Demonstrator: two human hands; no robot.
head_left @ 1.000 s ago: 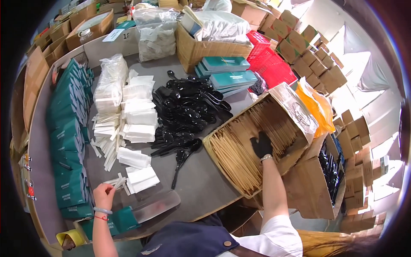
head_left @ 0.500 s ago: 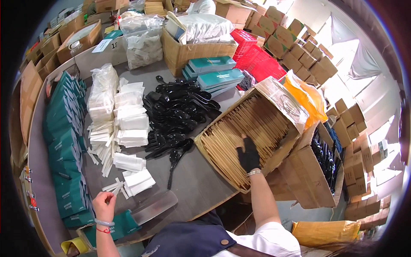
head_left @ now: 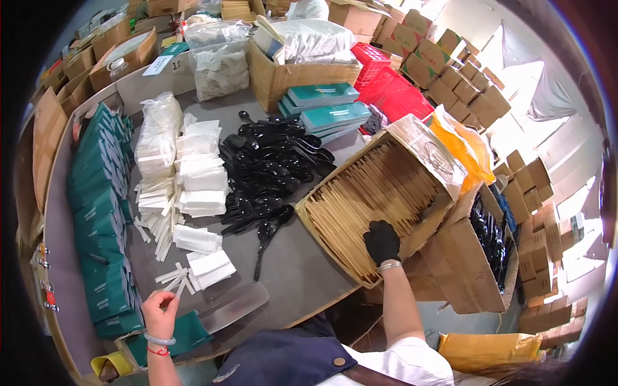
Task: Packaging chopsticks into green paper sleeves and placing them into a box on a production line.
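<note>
My left hand [head_left: 160,314], wearing a bracelet and a red cord, is pinched closed at the lower left; what its fingertips hold, if anything, is too small to make out. Just past them lie several narrow white paper strips [head_left: 174,278] and flat white packets [head_left: 210,269]. Under the wrist rests a teal pouch [head_left: 183,336] beside a clear plastic piece [head_left: 235,307]. On the right, my black-gloved right hand [head_left: 382,243] curls closed onto slim tan sticks like chopsticks [head_left: 351,209], packed in a cardboard box [head_left: 335,264]. Its fingertips are hidden.
Black plastic spoons [head_left: 270,157] are heaped mid-table. Teal pouches [head_left: 100,238] line the left side; white packets [head_left: 201,164] stand in stacks. Teal stacks [head_left: 335,116] and a filled carton [head_left: 302,80] are at the back. Another carton [head_left: 467,257] with black items stands right.
My right hand has shifted slightly nearer and right over the sticks, its fingers going from spread to curled. My left hand stays by the white strips. The whole view has shifted slightly.
</note>
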